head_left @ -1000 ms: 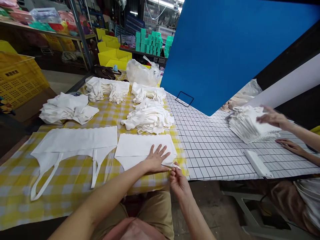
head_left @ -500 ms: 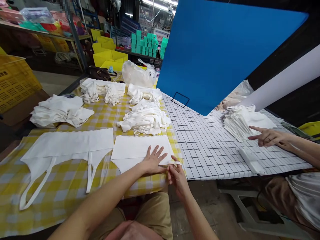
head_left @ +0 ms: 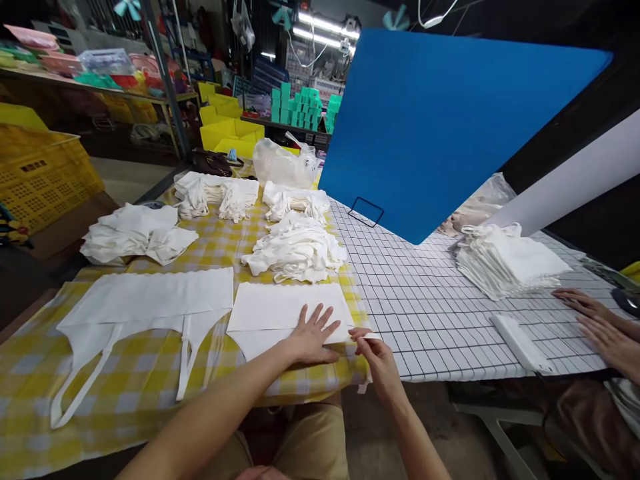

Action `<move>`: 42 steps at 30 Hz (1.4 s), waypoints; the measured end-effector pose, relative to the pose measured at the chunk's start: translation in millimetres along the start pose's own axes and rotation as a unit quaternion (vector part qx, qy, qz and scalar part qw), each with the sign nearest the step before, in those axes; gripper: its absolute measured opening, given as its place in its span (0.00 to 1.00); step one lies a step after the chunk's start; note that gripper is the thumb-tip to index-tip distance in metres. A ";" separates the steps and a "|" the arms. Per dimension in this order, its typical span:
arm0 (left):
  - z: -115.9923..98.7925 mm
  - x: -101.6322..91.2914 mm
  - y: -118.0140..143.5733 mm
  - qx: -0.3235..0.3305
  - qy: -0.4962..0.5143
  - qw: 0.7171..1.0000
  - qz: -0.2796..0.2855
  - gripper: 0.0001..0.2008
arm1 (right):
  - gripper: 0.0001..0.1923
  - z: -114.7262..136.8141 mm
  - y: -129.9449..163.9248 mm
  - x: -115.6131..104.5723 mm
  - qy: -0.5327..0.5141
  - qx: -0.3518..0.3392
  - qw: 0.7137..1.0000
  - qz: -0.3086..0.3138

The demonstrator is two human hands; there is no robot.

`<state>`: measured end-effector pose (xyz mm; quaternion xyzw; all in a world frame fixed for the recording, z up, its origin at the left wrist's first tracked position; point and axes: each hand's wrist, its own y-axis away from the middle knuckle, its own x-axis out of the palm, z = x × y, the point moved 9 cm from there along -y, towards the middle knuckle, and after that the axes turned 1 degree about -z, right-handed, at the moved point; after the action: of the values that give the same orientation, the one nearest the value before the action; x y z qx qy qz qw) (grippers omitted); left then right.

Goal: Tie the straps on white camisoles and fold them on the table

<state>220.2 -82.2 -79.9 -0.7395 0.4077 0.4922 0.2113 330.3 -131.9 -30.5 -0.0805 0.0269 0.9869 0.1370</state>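
Observation:
A folded white cloth piece (head_left: 280, 308) lies flat on the yellow checked tablecloth (head_left: 145, 380) in front of me. My left hand (head_left: 311, 335) presses down on its near right part with fingers spread. My right hand (head_left: 379, 355) pinches the cloth's thin white strap (head_left: 371, 336) at its right corner, lifting it just off the table. To the left lies a wider white piece (head_left: 150, 300) spread flat, with two long straps trailing toward me.
Heaps of white cloth pieces (head_left: 296, 247) lie further back on the table. A blue board (head_left: 440, 120) stands on the white grid-patterned surface (head_left: 430, 313). At right, another person's hands (head_left: 597, 323) rest near a neat stack (head_left: 507, 263) and a white bar (head_left: 520, 341). Yellow crates stand at left.
My right hand has moved right and up with the strap pinched, drawing it out from the corner. The other person's hands left the stack and now lie flat on the table.

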 end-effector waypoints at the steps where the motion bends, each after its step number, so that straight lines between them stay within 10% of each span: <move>1: -0.4 -0.6 0.2 0.000 0.003 1.000 0.003 0.42 | 0.16 0.6 -1.6 -5.5 -0.009 0.010 1.000 -0.019; 7: -3.4 -5.1 2.6 -0.003 0.020 1.000 0.022 0.42 | 0.22 3.0 -15.0 -60.3 -0.023 0.086 0.987 -0.132; 10: -4.8 -6.8 3.5 0.000 0.027 0.999 0.021 0.42 | 0.20 17.8 -41.6 -59.2 0.147 0.121 0.982 0.004; 13: -5.9 -7.7 4.0 0.006 0.034 0.999 0.014 0.42 | 0.18 46.6 -81.2 -22.8 0.348 0.085 0.918 0.171; 18: -5.8 -8.4 4.4 0.006 0.058 0.998 0.015 0.44 | 0.34 124.7 -169.5 90.4 0.507 -0.174 0.833 0.138; 22: -7.9 -12.2 3.9 0.008 0.076 0.997 0.025 0.44 | 0.50 104.0 -211.1 176.6 0.528 -0.140 0.816 0.192; 25: -9.0 -13.4 4.0 0.005 0.082 0.996 0.033 0.43 | 0.34 86.7 -222.9 197.5 0.506 -0.129 0.837 0.165; 31: -0.2 -0.3 -0.2 -0.010 0.037 0.999 0.024 0.41 | 0.18 92.5 -235.3 151.6 0.420 -0.104 0.901 0.033; 42: 6.7 12.3 -2.6 0.000 0.005 1.000 -0.006 0.41 | 0.08 216.0 -220.0 36.9 0.169 -0.209 0.949 -0.166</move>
<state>220.8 -80.7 -94.1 -0.7444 0.4044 0.4874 0.2119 323.0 105.6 169.4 -0.2765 -0.1712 0.9056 0.2723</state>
